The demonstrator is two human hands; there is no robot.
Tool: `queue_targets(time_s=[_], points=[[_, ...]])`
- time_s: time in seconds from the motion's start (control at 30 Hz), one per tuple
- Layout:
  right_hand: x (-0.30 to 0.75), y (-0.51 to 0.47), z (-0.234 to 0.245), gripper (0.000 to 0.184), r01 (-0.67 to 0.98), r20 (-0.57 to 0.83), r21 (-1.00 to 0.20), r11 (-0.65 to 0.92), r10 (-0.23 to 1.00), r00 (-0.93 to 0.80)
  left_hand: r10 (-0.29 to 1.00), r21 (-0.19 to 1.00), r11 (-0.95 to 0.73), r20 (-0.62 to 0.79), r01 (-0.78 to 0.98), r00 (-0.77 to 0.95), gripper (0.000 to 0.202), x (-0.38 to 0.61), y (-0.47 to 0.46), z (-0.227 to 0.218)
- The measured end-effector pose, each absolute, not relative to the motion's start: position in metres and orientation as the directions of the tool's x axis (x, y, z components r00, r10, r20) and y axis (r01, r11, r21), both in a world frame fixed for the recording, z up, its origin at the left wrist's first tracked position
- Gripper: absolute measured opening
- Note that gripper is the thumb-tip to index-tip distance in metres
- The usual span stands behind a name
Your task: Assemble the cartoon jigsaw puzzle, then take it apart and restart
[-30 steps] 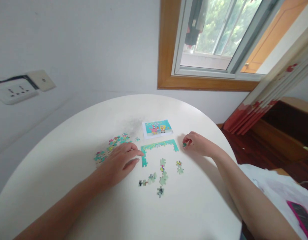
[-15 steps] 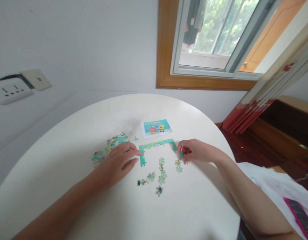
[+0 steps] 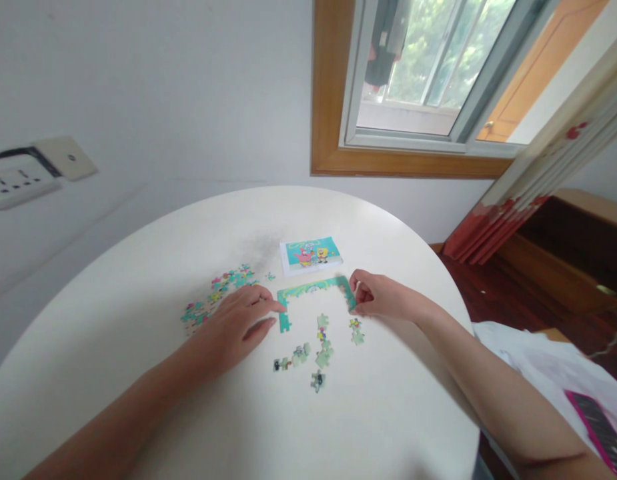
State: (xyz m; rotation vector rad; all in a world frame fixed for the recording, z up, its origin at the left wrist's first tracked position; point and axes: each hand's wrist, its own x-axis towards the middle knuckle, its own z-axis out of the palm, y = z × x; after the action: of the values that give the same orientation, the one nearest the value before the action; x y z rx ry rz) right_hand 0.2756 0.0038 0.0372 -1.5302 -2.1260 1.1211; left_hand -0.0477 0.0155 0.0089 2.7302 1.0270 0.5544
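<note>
A partly joined jigsaw puzzle border (image 3: 308, 289) lies on the white table, its strip turning down at both ends. My left hand (image 3: 241, 315) rests palm down at the left side, fingers stretched, the index fingertip touching the border's left strip. At the right strip's lower end, my right hand (image 3: 381, 295) pinches a teal puzzle piece (image 3: 351, 309), which sits against the strip. Just below that hand are yellow and pale green joined pieces (image 3: 357, 331). Pale green pieces (image 3: 324, 353) lie inside and below the border. Beyond my left hand spreads a pile of loose pieces (image 3: 218, 288), partly covered by it.
A picture card (image 3: 311, 253) with cartoon figures lies behind the border. The round white table (image 3: 388, 413) meets the wall near a socket (image 3: 21, 180). At right are a curtain (image 3: 493, 213), white plastic (image 3: 518, 360) and a pink-edged phone-like object (image 3: 595, 420).
My right hand has moved slightly left, bringing the teal piece against the lower end of the border's right strip. My left hand has stayed on the left strip.
</note>
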Motion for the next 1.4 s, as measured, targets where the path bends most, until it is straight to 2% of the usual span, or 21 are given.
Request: queue_targets(time_s=[0.23, 0.4, 1.0, 1.23, 1.4], points=[[0.2786, 0.0077, 0.0318, 0.028, 0.702, -0.167, -0.688, 0.186, 0.900, -0.402, 0.656, 0.275, -0.754, 0.272, 0.596, 0.704, 0.022, -0.0470, 0.0164, 0.0093], [0.2789, 0.0071, 0.0354, 0.020, 0.740, -0.184, -0.649, 0.177, 0.907, -0.378, 0.660, 0.277, -0.751, 0.267, 0.600, 0.702, 0.022, -0.0479, 0.0160, 0.0093], [0.2798, 0.0061, 0.0383, 0.014, 0.758, -0.200, -0.625, 0.188, 0.900, -0.388, 0.652, 0.277, -0.757, 0.264, 0.592, 0.710, 0.022, -0.0476, 0.0147, 0.0109], [0.2808, 0.0064, 0.0366, 0.023, 0.745, -0.189, -0.638, 0.195, 0.898, -0.397, 0.649, 0.280, -0.759, 0.274, 0.587, 0.710, 0.022, -0.0464, 0.0147, 0.0111], [0.2796, 0.0063, 0.0358, 0.021, 0.751, -0.198, -0.636, 0.177, 0.903, -0.381, 0.649, 0.275, -0.760, 0.281, 0.589, 0.707, 0.023, -0.0473, 0.0150, 0.0089]])
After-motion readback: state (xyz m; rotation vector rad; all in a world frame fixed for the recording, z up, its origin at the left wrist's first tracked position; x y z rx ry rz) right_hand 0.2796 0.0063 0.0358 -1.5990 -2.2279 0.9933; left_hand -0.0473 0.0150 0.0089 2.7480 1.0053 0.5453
